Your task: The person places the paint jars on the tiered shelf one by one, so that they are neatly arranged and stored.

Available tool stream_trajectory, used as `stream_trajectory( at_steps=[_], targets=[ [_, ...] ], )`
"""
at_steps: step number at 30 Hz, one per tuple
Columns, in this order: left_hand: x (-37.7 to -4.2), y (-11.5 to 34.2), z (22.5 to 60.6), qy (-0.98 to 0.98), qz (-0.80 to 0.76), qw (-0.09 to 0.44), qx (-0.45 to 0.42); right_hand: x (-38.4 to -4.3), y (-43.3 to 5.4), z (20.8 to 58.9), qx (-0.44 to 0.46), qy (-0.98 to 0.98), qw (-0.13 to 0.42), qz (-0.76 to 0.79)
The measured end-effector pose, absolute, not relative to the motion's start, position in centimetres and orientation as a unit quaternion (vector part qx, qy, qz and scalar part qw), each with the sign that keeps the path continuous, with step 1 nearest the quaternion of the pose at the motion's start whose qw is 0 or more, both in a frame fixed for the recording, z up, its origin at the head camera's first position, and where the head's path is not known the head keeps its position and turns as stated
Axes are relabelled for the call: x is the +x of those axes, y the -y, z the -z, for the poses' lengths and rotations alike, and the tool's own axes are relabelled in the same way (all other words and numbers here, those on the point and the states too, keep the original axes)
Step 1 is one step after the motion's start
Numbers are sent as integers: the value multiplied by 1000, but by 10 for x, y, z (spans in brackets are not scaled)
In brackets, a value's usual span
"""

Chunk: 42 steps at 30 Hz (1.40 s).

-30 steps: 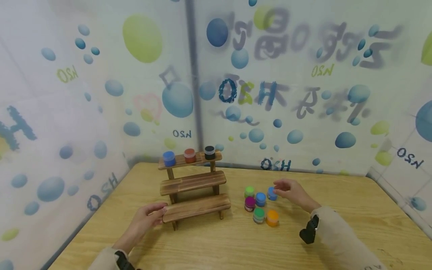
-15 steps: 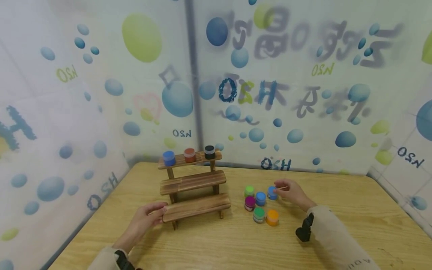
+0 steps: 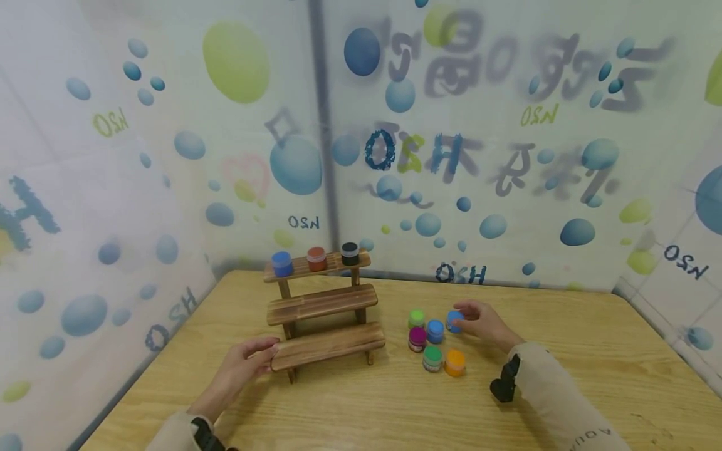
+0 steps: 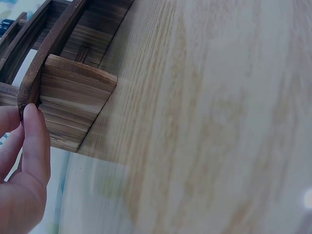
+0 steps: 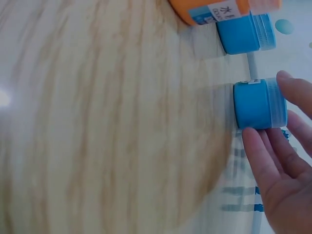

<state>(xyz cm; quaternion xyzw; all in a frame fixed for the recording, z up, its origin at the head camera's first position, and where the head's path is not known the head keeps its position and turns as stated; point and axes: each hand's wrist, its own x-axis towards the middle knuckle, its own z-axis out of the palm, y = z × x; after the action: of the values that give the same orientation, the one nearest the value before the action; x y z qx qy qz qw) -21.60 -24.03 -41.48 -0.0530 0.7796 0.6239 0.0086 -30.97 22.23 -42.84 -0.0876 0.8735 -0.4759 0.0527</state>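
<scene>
In the head view, my left hand [image 3: 244, 371] pinches the left end of the lowest step of a three-tier wooden display stand [image 3: 328, 346]. The left wrist view shows thumb and fingertips on the edge of that stand [image 4: 73, 87]. My right hand [image 3: 486, 324] is at a blue paint jar [image 3: 454, 321], the farthest right of the group. In the right wrist view, the fingers [image 5: 258, 151] lie along one side of this blue paint jar [image 5: 253, 105], with the thumb by its clear lid on the other side. The jar stands upright on the table.
Left of the right hand stand more paint jars: light green [image 3: 416, 319], another blue [image 3: 435, 331], purple [image 3: 417, 339], green [image 3: 432, 358] and orange [image 3: 455, 362]. A blue jar [image 3: 282, 264], a red-brown jar [image 3: 316, 259] and a black jar [image 3: 350, 254] sit on the top tier.
My right hand has moved slightly left, its fingers coming closer around the blue paint jar. The left hand, the stand and the other jars hold their places.
</scene>
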Motion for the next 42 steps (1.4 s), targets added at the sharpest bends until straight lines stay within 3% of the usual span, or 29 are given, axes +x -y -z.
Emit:
stream_trajectory(
  at_steps=[42],
  targets=[
    [-215,240,415,-776,-628,7,-57,-308,-214,433,-80,-888,52,450]
  ],
)
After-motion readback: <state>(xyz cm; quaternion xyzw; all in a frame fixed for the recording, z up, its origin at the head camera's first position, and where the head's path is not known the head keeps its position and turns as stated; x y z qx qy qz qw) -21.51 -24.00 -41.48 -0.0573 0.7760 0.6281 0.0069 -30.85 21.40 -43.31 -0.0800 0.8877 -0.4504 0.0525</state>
